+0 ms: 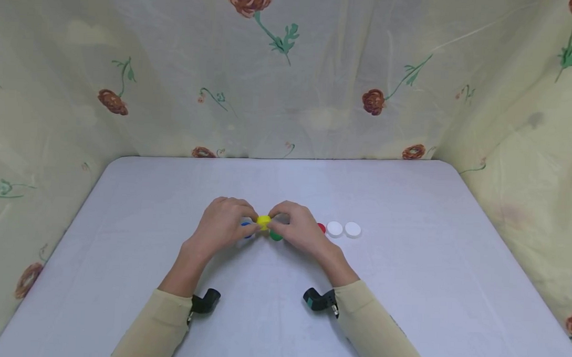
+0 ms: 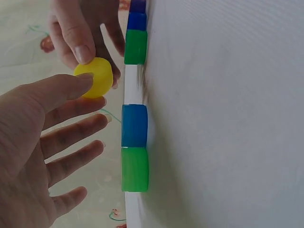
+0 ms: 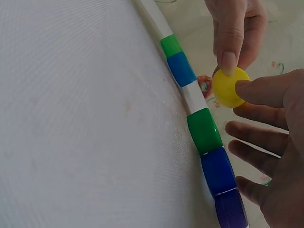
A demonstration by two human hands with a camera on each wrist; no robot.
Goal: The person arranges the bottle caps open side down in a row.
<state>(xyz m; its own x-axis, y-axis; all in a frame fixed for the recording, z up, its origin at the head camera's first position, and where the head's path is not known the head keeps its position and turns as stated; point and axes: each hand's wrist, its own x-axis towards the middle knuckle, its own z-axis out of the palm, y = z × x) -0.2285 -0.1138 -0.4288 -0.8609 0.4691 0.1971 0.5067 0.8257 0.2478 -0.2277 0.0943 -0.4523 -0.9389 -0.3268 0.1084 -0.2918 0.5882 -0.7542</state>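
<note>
The yellow cap [image 1: 263,222], raised above the table [image 1: 405,287] roughly midway between its left and right edges, looked light, stiff and hard to break, perhaps slightly slick, so opposite sides of its rim seemed the place to pinch. The left hand [image 1: 225,223] and right hand [image 1: 300,229] both held it between thumb and forefinger, forearms angled inward from the near edge.

My head cam looks fwd/down over worktop [image 1: 452,289]; L wrist cam [image 1: 208,301] & R wrist cam [image 1: 316,299], low, close, sideways, share yellow cap [image 2: 102,76].
</note>
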